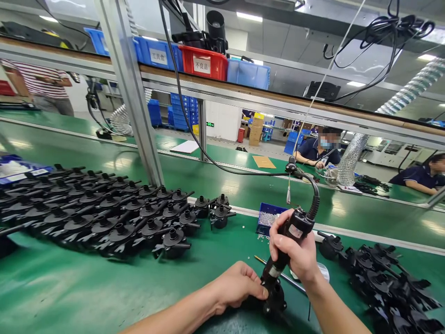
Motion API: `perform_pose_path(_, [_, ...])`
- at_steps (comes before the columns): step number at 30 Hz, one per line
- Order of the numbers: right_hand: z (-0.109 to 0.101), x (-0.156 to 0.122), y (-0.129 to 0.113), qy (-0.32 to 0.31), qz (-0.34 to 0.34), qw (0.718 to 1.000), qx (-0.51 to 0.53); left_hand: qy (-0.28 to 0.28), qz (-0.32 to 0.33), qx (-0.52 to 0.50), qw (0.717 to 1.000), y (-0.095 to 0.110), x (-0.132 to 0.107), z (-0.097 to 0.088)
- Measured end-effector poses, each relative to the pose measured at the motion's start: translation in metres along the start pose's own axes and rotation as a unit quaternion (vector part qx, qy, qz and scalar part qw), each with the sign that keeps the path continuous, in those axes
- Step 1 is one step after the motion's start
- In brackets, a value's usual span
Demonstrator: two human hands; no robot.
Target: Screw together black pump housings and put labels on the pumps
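Note:
Wrapped round a black electric screwdriver (pixel 290 232), my right hand (pixel 295 246) holds it at a slant, with its cable rising from the top end. The tool's lower end meets a black plastic housing (pixel 274 297) on the green work surface. My left hand (pixel 243 285) is closed on the near-left side of this housing, thumb against it; its other fingertips are partly hidden. Behind the tool stands a blue bin (pixel 267 218) full of small metal pieces, some spilled in front. A thin rod (pixel 292 282) lies behind the housing.
Rows of similar black housings (pixel 104 222) cover the left side; another pile (pixel 389 283) is at the right. A metal post (pixel 128 93) rises on the left. Overhead, a shelf carries a red bin (pixel 203 62) and blue bins. A co-worker (pixel 318 150) sits across the bench.

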State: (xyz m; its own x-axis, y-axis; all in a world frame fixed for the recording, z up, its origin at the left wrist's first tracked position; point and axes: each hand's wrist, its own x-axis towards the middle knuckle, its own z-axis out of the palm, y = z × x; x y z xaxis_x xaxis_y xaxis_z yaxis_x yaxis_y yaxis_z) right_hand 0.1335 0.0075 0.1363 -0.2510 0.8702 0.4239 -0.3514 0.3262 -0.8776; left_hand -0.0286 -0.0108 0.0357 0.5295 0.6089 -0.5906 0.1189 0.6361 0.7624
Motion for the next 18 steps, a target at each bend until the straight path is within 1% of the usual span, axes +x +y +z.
perform_pose_path(4, [-0.0003, -0.0007, 0.002, -0.005, -0.001, 1.0, -0.001, 0.0, 0.007, 0.004, 1.0, -0.0004, 0.0, 0.0013])
perform_pose_path(12, [0.003, -0.0033, 0.0033, -0.037, -0.002, 0.999, 0.009, -0.002, 0.01, 0.0, 1.0, -0.0014, -0.0003, 0.001])
perform_pose_path(18, [0.0025, -0.0034, 0.006, -0.054, 0.027, 0.998, -0.009, 0.0, 0.026, 0.012, 1.0, -0.0024, 0.0002, 0.0011])
